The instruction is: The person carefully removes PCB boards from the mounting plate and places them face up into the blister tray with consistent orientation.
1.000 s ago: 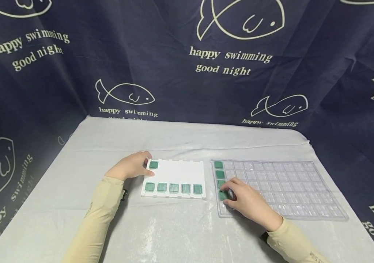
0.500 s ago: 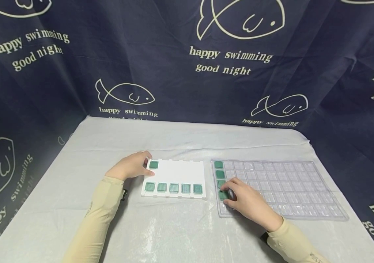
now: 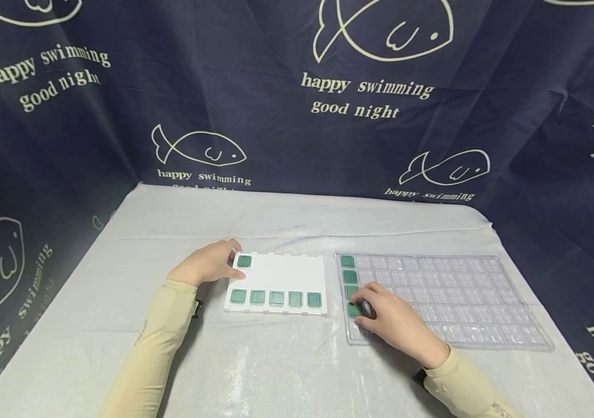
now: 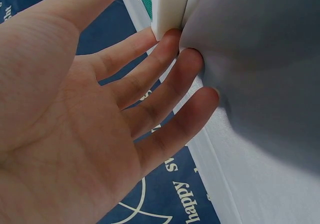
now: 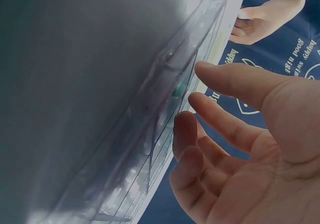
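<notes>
In the head view, my left hand holds the left edge of a white board. Its thumb lies over the top face; in the left wrist view, fingertips touch the board's rim. Small square green circuit boards form a row along the near side, with another circuit board at the far left corner. My right hand reaches over the left column of a clear plastic tray. Thumb and index finger pinch a green circuit board that sits in a compartment; the hand partly hides it.
More green circuit boards occupy the tray's left column, farther back. A pale cloth covers the table. Behind it hangs a dark blue curtain printed with fish and words.
</notes>
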`<state>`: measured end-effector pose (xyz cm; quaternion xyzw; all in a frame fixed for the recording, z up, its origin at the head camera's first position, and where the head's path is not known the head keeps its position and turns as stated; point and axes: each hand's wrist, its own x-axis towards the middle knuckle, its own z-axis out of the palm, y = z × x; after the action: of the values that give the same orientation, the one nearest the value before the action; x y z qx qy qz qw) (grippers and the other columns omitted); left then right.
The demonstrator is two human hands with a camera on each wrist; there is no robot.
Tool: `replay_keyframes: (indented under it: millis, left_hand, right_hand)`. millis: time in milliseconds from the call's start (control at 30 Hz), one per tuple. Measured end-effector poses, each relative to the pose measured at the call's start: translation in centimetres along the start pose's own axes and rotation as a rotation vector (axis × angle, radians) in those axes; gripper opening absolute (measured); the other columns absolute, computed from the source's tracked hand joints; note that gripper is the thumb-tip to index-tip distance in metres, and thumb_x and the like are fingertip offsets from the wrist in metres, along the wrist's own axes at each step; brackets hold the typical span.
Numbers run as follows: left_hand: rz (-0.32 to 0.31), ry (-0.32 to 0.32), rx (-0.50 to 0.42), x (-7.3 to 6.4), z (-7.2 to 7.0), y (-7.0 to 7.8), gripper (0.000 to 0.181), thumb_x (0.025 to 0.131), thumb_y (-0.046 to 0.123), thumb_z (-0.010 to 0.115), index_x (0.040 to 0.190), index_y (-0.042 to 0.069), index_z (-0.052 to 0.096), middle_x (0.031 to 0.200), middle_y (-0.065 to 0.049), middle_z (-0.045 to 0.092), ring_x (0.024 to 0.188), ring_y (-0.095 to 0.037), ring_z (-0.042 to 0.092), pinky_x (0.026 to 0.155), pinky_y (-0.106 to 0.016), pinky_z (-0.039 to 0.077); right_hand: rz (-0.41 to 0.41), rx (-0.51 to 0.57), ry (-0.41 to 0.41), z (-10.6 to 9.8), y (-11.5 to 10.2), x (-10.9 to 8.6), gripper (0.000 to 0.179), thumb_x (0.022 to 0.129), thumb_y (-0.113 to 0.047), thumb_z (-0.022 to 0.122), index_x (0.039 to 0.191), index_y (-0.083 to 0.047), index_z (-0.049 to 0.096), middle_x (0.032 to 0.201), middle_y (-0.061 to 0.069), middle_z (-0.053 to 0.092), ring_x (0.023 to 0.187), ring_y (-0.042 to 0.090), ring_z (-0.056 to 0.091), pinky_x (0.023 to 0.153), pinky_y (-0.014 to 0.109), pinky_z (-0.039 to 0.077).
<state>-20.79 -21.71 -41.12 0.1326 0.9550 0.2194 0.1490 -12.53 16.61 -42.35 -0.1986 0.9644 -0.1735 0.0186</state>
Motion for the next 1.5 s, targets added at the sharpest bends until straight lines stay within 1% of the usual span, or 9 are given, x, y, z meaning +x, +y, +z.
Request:
replay_keyframes:
  millis: [400, 600, 733, 833, 867, 967, 1100, 1233, 1500]
  left_hand:
    - [-0.006, -0.003, -0.008, 0.0, 0.0, -0.1, 0.053, 0.084, 0.027, 0.082, 0.124, 0.002, 0.057, 0.12, -0.016, 0.067, 0.109, -0.029, 0.063, 0.1, -0.05, 0.051]
    - [0.003, 0.002, -0.009, 0.1, 0.0, -0.1, 0.052, 0.084, 0.027, 0.082, 0.122, 0.002, 0.057, 0.117, -0.015, 0.068, 0.105, -0.027, 0.062, 0.098, -0.049, 0.051]
    - [0.0, -0.002, -0.011, 0.1, 0.0, -0.1, 0.051, 0.085, 0.027, 0.082, 0.123, 0.002, 0.057, 0.119, -0.015, 0.067, 0.106, -0.027, 0.062, 0.099, -0.048, 0.051]
    - [0.0, -0.003, -0.017, 0.1, 0.0, -0.1, 0.051, 0.085, 0.026, 0.082, 0.123, 0.002, 0.057, 0.119, -0.015, 0.067, 0.106, -0.027, 0.062, 0.099, -0.048, 0.051]
    - [0.001, -0.002, -0.016, 0.1, 0.0, -0.1, 0.051, 0.084, 0.026, 0.082, 0.123, 0.002, 0.057, 0.118, -0.015, 0.067, 0.105, -0.027, 0.062, 0.098, -0.048, 0.051]
    - [0.006, 0.001, -0.014, 0.1, 0.0, -0.1, 0.052, 0.084, 0.026, 0.082, 0.123, 0.002, 0.057, 0.118, -0.015, 0.067, 0.105, -0.027, 0.062, 0.099, -0.048, 0.051]
    - [0.01, 0.001, -0.008, 0.1, 0.0, -0.1, 0.053, 0.085, 0.027, 0.082, 0.124, 0.002, 0.057, 0.119, -0.015, 0.067, 0.106, -0.027, 0.062, 0.1, -0.049, 0.051]
    - [0.007, 0.001, -0.004, 0.1, -0.1, 0.0, 0.054, 0.085, 0.027, 0.082, 0.125, 0.002, 0.057, 0.119, -0.014, 0.067, 0.106, -0.027, 0.062, 0.1, -0.049, 0.051]
    - [0.005, -0.004, -0.008, 0.0, -0.2, 0.0, 0.055, 0.085, 0.027, 0.082, 0.127, 0.002, 0.056, 0.12, -0.015, 0.067, 0.108, -0.028, 0.062, 0.101, -0.049, 0.05]
  right_hand:
    - [0.012, 0.001, -0.009, 0.1, 0.0, 0.0, 0.033, 0.081, -0.019, 0.084, 0.112, -0.017, 0.071, 0.115, -0.001, 0.068, 0.102, 0.02, 0.069, 0.082, 0.043, 0.058]
    - [0.005, -0.006, -0.005, 0.1, 0.0, 0.0, 0.033, 0.081, -0.019, 0.084, 0.112, -0.016, 0.071, 0.115, 0.0, 0.068, 0.103, 0.023, 0.069, 0.084, 0.045, 0.058]
    - [0.005, -0.005, -0.01, 0.1, 0.0, 0.0, 0.033, 0.081, -0.019, 0.084, 0.111, -0.016, 0.071, 0.116, 0.001, 0.068, 0.105, 0.024, 0.069, 0.085, 0.046, 0.058]
    - [0.01, -0.006, -0.015, 0.0, -0.1, 0.0, 0.032, 0.081, -0.02, 0.084, 0.111, -0.017, 0.071, 0.116, 0.0, 0.068, 0.104, 0.022, 0.069, 0.084, 0.044, 0.058]
    - [0.009, -0.005, -0.016, 0.0, -0.1, 0.0, 0.032, 0.081, -0.02, 0.084, 0.111, -0.017, 0.071, 0.116, -0.001, 0.068, 0.103, 0.021, 0.069, 0.083, 0.044, 0.058]
    - [0.022, 0.018, -0.028, -0.2, -0.2, 0.1, 0.032, 0.082, -0.02, 0.083, 0.111, -0.017, 0.071, 0.114, -0.001, 0.068, 0.09, 0.016, 0.065, 0.073, 0.036, 0.055]
    - [0.034, 0.05, -0.026, -0.7, -0.2, 0.2, 0.03, 0.084, -0.019, 0.082, 0.112, -0.017, 0.071, 0.112, -0.002, 0.067, 0.078, 0.01, 0.054, 0.064, 0.026, 0.044]
    - [0.034, 0.047, -0.012, -1.0, -0.1, 0.3, 0.031, 0.084, -0.019, 0.082, 0.113, -0.016, 0.071, 0.11, -0.001, 0.066, 0.077, 0.01, 0.055, 0.062, 0.023, 0.042]
    - [0.031, 0.05, -0.006, -1.2, 0.0, 0.5, 0.032, 0.084, -0.017, 0.081, 0.114, -0.015, 0.071, 0.109, 0.001, 0.067, 0.073, 0.011, 0.055, 0.057, 0.02, 0.041]
